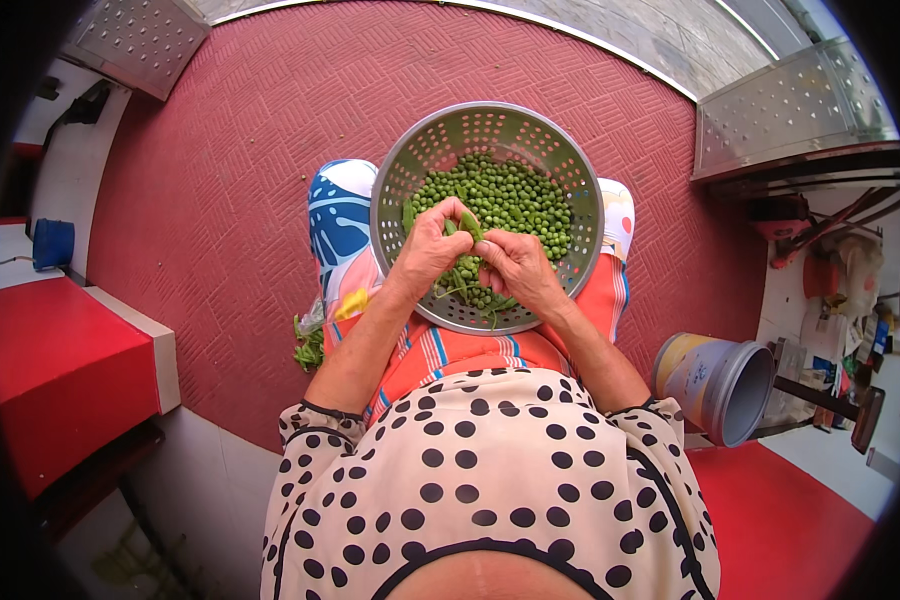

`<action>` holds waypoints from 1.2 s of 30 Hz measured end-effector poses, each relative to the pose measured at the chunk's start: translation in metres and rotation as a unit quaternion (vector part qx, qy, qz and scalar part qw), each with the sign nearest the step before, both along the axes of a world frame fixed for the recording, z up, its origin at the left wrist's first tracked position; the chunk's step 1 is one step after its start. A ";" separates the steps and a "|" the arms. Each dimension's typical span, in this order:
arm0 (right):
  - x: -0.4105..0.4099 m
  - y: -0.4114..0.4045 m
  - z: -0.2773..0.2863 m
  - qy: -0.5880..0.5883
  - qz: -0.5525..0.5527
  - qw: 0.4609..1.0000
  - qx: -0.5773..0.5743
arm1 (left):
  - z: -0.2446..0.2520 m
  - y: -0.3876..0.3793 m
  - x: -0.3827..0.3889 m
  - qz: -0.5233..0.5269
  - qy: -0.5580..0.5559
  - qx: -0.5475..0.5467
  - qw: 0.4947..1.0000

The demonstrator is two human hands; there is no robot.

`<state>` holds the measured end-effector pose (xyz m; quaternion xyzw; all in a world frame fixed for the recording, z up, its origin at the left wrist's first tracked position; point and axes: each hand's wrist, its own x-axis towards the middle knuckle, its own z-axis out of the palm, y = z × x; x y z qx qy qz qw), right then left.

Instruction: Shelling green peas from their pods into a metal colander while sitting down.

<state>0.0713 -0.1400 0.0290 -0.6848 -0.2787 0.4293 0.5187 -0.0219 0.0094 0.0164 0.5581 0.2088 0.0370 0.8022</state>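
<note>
A perforated metal colander (487,112) rests on my lap between my knees, with many shelled green peas (510,191) inside it. Over the peas, my left hand (436,244) and my right hand (516,262) meet at the fingertips around a green pea pod (471,225). My left fingers are curled, with another bit of green showing between them. The thumb and forefinger of my right hand pinch the pod's lower end. Below my hands, some pods and thin stems (495,304) lie on the peas near the colander's closer side.
A clear plastic bag with green pods (309,345) sits on the red textured floor mat (232,225) beside my left leg. A grey bucket (720,386) lies tilted at right. A blue container (52,244) and a red block (67,360) stand left; metal ramps (787,112) flank the far edge.
</note>
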 end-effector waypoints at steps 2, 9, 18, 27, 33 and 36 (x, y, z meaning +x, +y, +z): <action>0.000 0.000 -0.002 0.028 -0.009 1.000 0.008 | 0.004 -0.001 0.000 0.008 0.014 0.007 1.000; 0.006 -0.004 -0.001 0.140 0.012 0.989 0.036 | -0.004 0.002 0.001 -0.006 0.023 0.050 0.998; 0.005 -0.001 -0.002 -0.203 -0.030 0.979 0.003 | 0.003 -0.003 0.001 0.023 0.033 -0.009 0.999; 0.010 -0.010 -0.006 -0.320 -0.004 0.948 -0.003 | 0.001 -0.002 0.000 0.002 0.046 -0.003 0.999; 0.004 -0.013 -0.009 -0.392 0.016 0.920 -0.019 | 0.001 -0.001 0.000 -0.037 0.051 0.026 0.998; 0.003 -0.014 -0.015 -0.405 0.024 0.914 -0.017 | 0.000 -0.002 0.000 -0.046 0.050 0.055 0.996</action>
